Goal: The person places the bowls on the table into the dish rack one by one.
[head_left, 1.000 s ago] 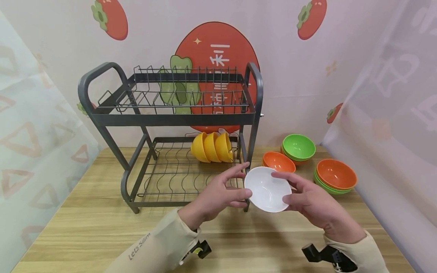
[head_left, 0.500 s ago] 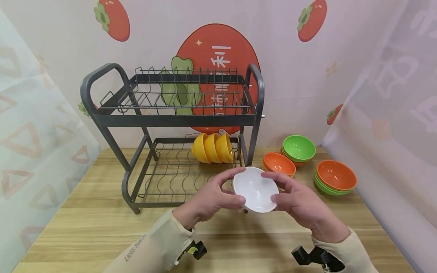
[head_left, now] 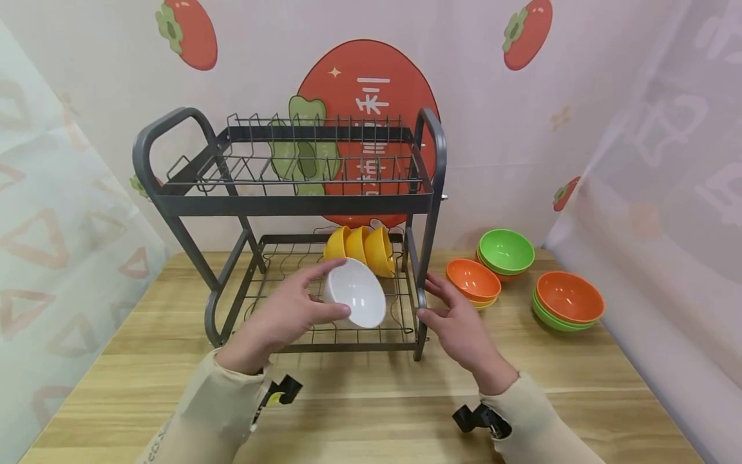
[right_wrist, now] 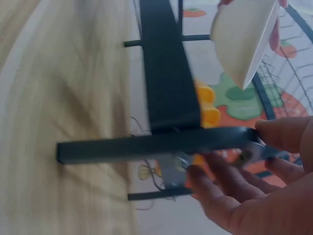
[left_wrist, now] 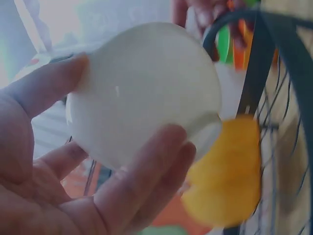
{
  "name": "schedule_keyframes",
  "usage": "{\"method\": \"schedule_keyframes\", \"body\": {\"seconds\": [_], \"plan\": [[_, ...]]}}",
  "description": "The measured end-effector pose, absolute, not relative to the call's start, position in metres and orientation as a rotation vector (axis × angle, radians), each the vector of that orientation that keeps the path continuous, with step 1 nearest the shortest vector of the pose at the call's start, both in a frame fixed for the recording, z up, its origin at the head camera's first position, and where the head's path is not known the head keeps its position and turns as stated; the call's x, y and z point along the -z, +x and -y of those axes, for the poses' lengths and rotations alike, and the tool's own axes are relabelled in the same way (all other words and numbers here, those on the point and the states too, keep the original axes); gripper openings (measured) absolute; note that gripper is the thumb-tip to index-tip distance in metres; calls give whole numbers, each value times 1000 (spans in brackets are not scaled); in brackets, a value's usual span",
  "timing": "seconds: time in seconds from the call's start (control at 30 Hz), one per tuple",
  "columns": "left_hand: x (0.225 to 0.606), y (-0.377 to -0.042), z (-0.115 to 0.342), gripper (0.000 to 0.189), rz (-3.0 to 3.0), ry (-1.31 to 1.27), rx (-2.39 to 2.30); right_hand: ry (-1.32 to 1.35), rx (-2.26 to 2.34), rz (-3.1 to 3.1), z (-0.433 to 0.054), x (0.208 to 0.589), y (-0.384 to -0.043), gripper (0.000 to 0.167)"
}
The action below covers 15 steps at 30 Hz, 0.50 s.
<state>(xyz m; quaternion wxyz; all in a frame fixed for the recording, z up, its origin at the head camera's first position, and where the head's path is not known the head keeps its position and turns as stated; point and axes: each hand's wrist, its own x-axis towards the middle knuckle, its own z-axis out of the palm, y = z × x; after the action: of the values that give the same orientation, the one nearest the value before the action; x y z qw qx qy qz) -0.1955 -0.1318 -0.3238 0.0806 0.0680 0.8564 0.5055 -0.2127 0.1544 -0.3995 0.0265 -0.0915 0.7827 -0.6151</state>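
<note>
In the head view my left hand (head_left: pixel 284 316) holds a white bowl (head_left: pixel 359 298) by its left side, thumb in front. The bowl is tilted, its inside toward me, at the front of the dark dish rack's (head_left: pixel 295 205) lower tier. Its pale underside fills the left wrist view, with my fingers (left_wrist: pixel 146 166) spread against it. My right hand (head_left: pixel 466 338) is at the rack's front right leg (head_left: pixel 426 258). The right wrist view shows its thumb on the metal tube and fingers on the other side. Several yellow bowls (head_left: pixel 379 252) stand on edge in the lower tier, partly behind the white bowl.
Right of the rack, an orange bowl (head_left: pixel 473 278) sits on a yellow one. Farther back is a stack topped by a green bowl (head_left: pixel 507 250). Another stack at the right has an orange bowl (head_left: pixel 570 295) over green ones. The rack's upper tier (head_left: pixel 301 161) overhangs the lower one.
The white bowl has moved left, from beside the rack to the front of its lower tier, in my left hand. My right hand has let go of the bowl and come to the rack's leg.
</note>
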Motion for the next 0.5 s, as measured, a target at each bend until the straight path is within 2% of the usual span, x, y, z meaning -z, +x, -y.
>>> {"method": "schedule_keyframes", "body": {"seconds": [0.5], "plan": [[307, -208, 168, 80, -2945, 139, -1163, -214, 1788, -2570, -146, 400, -213, 68]]}}
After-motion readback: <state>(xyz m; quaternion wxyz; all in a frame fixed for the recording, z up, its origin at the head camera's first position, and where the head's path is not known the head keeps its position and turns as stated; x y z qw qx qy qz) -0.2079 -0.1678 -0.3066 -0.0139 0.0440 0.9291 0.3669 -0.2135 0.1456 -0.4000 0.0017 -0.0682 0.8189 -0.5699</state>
